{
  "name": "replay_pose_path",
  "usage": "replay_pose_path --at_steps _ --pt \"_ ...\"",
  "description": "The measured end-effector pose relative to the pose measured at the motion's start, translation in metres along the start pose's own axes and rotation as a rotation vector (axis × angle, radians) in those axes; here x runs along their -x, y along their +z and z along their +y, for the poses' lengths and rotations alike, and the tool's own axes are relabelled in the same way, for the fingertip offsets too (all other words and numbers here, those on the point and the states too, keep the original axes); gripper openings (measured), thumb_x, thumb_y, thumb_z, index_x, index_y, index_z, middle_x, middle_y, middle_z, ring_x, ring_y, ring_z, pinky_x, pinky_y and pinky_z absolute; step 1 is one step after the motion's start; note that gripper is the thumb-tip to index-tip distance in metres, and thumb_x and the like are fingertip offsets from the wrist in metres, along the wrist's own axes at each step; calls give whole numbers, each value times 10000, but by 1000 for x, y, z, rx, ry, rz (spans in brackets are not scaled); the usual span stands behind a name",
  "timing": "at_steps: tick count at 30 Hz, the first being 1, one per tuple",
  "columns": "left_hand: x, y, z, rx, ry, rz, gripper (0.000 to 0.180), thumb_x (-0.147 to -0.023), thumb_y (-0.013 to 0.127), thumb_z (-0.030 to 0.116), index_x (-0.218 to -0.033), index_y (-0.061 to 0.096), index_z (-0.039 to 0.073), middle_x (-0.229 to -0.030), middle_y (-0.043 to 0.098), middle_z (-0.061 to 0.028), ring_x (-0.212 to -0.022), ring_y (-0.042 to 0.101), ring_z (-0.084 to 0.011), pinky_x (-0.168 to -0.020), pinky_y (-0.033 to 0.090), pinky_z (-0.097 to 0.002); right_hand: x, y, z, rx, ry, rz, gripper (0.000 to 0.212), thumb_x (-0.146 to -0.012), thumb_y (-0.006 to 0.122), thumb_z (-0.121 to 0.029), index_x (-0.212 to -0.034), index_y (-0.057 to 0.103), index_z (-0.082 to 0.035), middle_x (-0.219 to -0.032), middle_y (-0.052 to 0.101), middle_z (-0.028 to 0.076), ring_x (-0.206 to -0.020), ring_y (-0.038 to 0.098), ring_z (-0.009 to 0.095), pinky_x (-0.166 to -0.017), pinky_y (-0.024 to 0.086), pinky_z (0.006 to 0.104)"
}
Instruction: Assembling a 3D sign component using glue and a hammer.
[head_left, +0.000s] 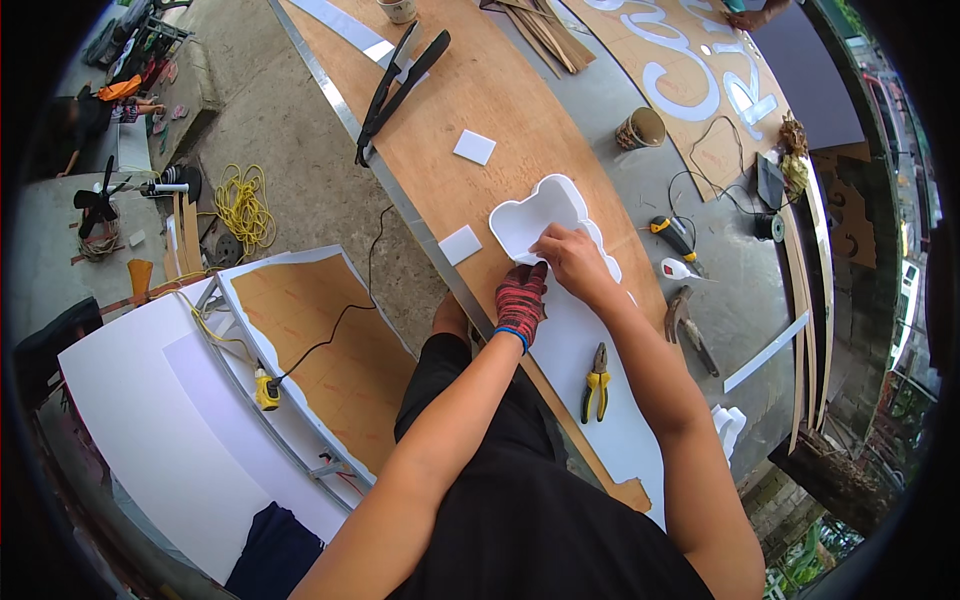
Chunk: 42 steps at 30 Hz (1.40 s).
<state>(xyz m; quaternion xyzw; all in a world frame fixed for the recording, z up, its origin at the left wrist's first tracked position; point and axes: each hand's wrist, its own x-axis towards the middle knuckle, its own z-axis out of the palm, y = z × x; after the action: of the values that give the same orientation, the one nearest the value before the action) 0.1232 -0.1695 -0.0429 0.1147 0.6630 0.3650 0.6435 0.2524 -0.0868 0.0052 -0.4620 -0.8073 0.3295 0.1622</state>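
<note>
A: Where was the white cutout (540,215) when you logged this?

B: Flat on the plywood board (500,100), at the head of a long white sheet (590,370) that ran back toward my body. Wavy, cloud-like outline with a raised rim. Its long axis ran roughly from my lower left up to the right.

A: Hands?

B: My right hand (568,258), bare, was pressing down on the near edge of the cutout, fingers curled onto the rim, touching and not lifting. My left hand (520,302), in a red-and-black knit glove, sat just beside it, a little nearer to me, fingertips against the same near edge. I couldn't tell if that one pinched anything or just rested.

A: Which was nearer?

B: Right. It was on the piece itself; the cutout lay ahead of both hands and slightly left.

A: Anything close by?

B: Yellow-handled pliers (596,380) on the white sheet by my right forearm, apart from the hands. Two small white squares, one (459,244) just left of the cutout, another (474,147) farther up the board. Long black shears (398,90) well up the board. On the concrete to the right, a hammer (688,328) and a paper cup (640,128).

A: Blocking?

B: Nothing lay between hands and cutout; the nearer square was the closest thing on the left.
</note>
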Motion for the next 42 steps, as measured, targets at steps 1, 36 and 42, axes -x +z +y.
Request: replay_pose_path --at_steps 1,36,42 --pt "-1 -1 0 -11 1 -1 254 -1020 713 200 -1199 696 20 -994 718 -45 -801 669 -146 -732 539 -313 -1 0 -1 1 6 -13 123 -913 707 -27 -981 786 -92 -985 700 98 -923 684 330 -838 494 430" --pt "-2 -1 -4 14 27 -1 257 -1012 718 221 -1176 708 24 -986 718 -40 -793 666 -147 -729 537 -313 -1 -1 0 -28 9 -8 125 -921 694 -29 -987 781 -91 -989 696 104 -918 680 344 -813 495 439" --pt "0 0 0 -18 10 -3 245 -1012 717 217 -1171 711 30 -975 717 -37 -786 664 -141 -722 534 -309 0 1 1 -18 -6 22 129 -929 663 -65 -952 783 -107 -965 702 79 -877 688 316 -809 492 431"
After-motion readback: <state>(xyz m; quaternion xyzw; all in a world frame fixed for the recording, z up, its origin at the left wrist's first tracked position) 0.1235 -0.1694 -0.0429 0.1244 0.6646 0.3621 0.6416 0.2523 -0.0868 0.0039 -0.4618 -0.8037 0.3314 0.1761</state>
